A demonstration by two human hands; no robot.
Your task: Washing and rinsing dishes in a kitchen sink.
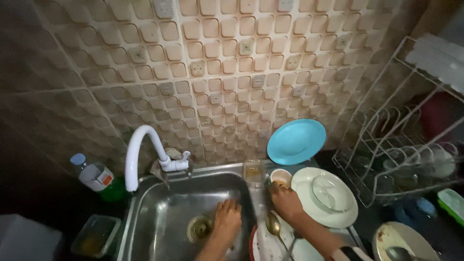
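Sink (pixel 145 212), a shiny steel basin under a white curved tap (pixel 137 150): left hand (pixel 227 217) lies flat and unclenched by the drain (pixel 199 228). Right hand (pixel 285 200) on the sink's right edge grasps a small white cup (pixel 281 177), white plate (pixel 324 195) just beside.
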